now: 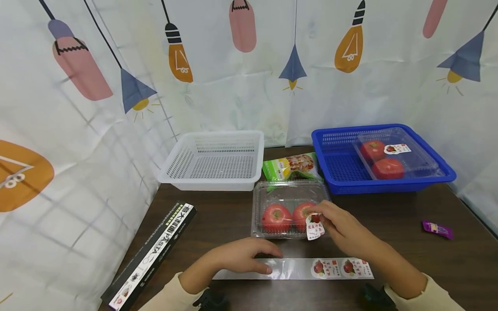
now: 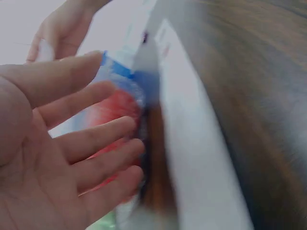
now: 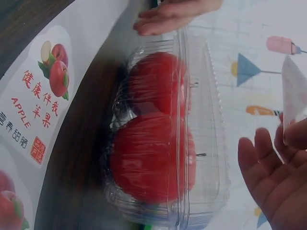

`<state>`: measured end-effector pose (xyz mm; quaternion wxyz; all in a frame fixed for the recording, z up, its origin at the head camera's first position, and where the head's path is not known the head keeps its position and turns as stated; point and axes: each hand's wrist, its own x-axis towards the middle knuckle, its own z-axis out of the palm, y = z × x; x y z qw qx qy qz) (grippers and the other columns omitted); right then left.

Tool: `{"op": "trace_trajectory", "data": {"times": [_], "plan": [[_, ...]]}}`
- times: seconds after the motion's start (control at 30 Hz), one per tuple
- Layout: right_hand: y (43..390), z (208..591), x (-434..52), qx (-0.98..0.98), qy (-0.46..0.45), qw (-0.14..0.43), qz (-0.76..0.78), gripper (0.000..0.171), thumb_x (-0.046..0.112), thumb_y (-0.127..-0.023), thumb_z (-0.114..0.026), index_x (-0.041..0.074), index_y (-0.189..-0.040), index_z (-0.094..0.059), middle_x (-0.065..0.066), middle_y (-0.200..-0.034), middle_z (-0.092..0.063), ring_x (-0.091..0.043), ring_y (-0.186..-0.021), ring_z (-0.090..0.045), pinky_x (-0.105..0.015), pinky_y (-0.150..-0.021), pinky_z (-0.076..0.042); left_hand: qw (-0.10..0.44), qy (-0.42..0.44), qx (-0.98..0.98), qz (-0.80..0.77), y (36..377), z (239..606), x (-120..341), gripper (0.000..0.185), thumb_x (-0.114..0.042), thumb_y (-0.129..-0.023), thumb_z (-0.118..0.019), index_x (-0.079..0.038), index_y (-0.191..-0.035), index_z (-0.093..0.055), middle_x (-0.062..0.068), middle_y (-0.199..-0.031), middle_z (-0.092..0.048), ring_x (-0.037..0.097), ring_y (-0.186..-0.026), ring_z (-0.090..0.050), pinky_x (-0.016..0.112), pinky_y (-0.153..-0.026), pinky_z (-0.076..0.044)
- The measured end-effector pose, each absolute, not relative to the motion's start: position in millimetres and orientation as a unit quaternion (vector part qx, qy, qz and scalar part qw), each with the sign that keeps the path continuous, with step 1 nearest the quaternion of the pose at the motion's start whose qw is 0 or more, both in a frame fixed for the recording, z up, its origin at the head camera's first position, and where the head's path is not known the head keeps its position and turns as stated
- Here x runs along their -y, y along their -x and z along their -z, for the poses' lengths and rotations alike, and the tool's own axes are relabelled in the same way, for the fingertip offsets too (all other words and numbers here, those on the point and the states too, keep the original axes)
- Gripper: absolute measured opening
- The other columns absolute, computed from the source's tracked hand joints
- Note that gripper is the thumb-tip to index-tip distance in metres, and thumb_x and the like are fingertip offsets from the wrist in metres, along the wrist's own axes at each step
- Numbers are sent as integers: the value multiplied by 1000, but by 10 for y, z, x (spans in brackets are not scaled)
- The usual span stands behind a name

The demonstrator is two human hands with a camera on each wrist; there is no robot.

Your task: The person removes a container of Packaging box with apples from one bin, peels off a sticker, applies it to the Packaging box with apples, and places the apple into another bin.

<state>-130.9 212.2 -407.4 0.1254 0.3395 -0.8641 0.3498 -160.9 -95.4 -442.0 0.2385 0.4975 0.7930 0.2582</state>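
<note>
Clear plastic clamshell (image 1: 288, 209) sits on the dark table (image 1: 389, 216) in front of you, lid closed over two red, round fruits side by side. Your right hand (image 1: 342, 229) pinches a small white sticker (image 1: 314, 226) printed with red fruit and red characters, held at the box's front right corner. Your left hand (image 1: 243, 255) rests with relaxed fingers on the glossy backing strip (image 1: 292, 268), where two more matching stickers remain

Left wrist view motion-blurred, pasta box (image 1: 151, 255) cut off at frame edge
</note>
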Motion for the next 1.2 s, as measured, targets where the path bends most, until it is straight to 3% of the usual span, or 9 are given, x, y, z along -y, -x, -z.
{"op": "trace_trajectory", "data": {"times": [0.13, 0.23, 0.33, 0.43, 0.57, 0.8, 1.2], "plan": [[1330, 4058, -2107, 883, -309, 108, -337, 39, 2, -98, -55, 6, -136, -51, 8, -106, -49, -3, -82, -49, -23, -67, -47, 299, -506, -752, -298, 1660, 4276, 1115, 39, -28, -96, -64, -10, -130, -61, -3, -129, -60, 7, -121, -52, 26, -99, -42], [1359, 4043, -2082, 897, -280, 67, -336, 48, 21, -100, -57, 8, -144, -44, 7, -111, -48, -3, -83, -52, -26, -69, -50, 340, -460, -734, -366, 1739, 4209, 1234, 33, -22, -95, -65, -6, -124, -64, 2, -118, -66, 9, -109, -60, 26, -91, -48], [1410, 4037, -2052, 900, -275, 42, -336, 54, 28, -99, -59, 8, -146, -42, 6, -111, -47, -4, -82, -52, -25, -68, -50, 315, -396, -751, -424, 1830, 4203, 1314, 25, -20, -95, -66, -6, -116, -67, 6, -105, -69, 14, -95, -64, 31, -82, -53], [1474, 4051, -2031, 899, -281, 34, -335, 55, 28, -98, -60, 7, -146, -42, 5, -109, -48, -4, -78, -51, -24, -65, -48, 245, -334, -793, -446, 1902, 4266, 1338, 19, -23, -94, -67, -9, -107, -68, 4, -92, -67, 17, -83, -64, 35, -73, -54], [1567, 4064, -2021, 897, -284, 31, -337, 55, 29, -97, -62, 7, -144, -44, 6, -107, -48, -5, -77, -50, -25, -65, -48, 188, -248, -829, -464, 1974, 4374, 1314, 29, -31, -92, -69, -7, -105, -60, 6, -81, -65, 19, -72, -63, 35, -64, -53], [1753, 4062, -1979, 895, -294, 9, -334, 58, 22, -93, -68, 9, -145, -44, 5, -109, -49, -8, -82, -52, -30, -71, -50, 209, -150, -800, -543, 2193, 4489, 1236, 61, -41, -90, -69, 0, -130, -47, 13, -92, -68, 26, -73, -67, 38, -68, -57], [1984, 4079, -1932, 888, -316, -36, -333, 62, 28, -92, -68, 8, -146, -44, 0, -118, -52, -20, -95, -52, -44, -82, -48, 242, -120, -774, -573, 2345, 4535, 1122, 73, -37, -87, -74, -2, -139, -38, 13, -102, -64, 27, -73, -66, 41, -68, -57]]}}
